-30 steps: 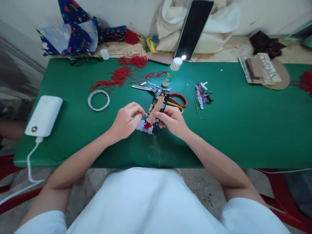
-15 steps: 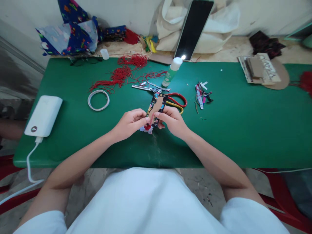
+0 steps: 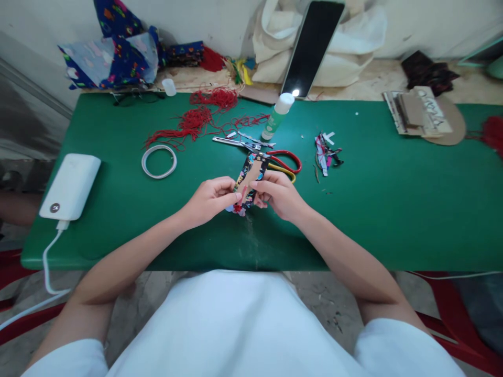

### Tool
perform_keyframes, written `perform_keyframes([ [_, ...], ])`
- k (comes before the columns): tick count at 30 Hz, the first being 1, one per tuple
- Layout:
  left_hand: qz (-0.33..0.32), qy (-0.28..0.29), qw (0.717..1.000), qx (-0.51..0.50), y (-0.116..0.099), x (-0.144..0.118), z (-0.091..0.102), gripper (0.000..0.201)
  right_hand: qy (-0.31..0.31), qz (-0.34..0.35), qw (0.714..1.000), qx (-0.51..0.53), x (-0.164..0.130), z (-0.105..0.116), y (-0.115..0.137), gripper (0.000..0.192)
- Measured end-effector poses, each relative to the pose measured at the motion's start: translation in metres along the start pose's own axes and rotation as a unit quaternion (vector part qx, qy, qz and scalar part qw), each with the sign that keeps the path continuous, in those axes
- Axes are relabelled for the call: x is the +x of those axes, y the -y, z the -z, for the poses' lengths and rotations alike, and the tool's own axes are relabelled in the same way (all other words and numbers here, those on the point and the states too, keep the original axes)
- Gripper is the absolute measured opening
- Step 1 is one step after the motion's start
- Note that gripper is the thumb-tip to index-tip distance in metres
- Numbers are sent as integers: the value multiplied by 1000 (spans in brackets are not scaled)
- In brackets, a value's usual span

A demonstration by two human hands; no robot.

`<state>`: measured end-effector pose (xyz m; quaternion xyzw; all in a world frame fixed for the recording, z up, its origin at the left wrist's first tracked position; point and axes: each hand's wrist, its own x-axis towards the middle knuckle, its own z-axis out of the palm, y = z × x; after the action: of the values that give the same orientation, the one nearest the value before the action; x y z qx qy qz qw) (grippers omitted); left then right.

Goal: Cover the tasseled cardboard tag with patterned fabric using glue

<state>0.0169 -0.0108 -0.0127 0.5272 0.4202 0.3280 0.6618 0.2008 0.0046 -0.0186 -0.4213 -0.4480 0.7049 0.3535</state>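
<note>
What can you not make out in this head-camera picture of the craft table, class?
- Lower end of the fabric-covered card strip: hidden by the left hand and right hand.
- Glue bottle label: too small.
- Red tassel: cut off by the right edge.

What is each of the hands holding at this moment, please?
Left hand: closed, pinching the lower end of the fabric-covered card strip.
Right hand: closed on the same strip.

A makeshift craft workspace: a green table point(image 3: 393, 209) against a bare wall, strewn with red thread point(image 3: 196, 120) at 11 o'clock, scissors point(image 3: 251, 144) and a glue bottle point(image 3: 278, 116) at 12, printed fabric point(image 3: 113, 52) piled behind.
</note>
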Motion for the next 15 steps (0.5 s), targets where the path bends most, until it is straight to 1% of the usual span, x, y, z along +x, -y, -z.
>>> perform_keyframes([
  [2,1,1,1000,-6,-1,-1,-1,21,-7,-12,1000,22,2,3,3,20],
  [5,0,1,1000,-27,-2,-1,-2,23,-2,11,999,53,3,8,7,22],
  [7,-2,-9,999,-43,0,-2,-2,25,3,28,998,65,4,9,8,21],
  [8,-2,-15,999,-49,1,-2,-1,25,4,37,998,52,4,9,7,19],
  [10,-1,-22,998,-60,4,-2,1,27,11,53,999,-6,3,7,5,14],
  [12,3,-17,997,-74,5,-2,3,27,42,64,995,-57,2,3,3,14],
  [15,7,-15,996,-85,6,-1,4,27,86,70,991,-68,0,-2,-1,15],
])
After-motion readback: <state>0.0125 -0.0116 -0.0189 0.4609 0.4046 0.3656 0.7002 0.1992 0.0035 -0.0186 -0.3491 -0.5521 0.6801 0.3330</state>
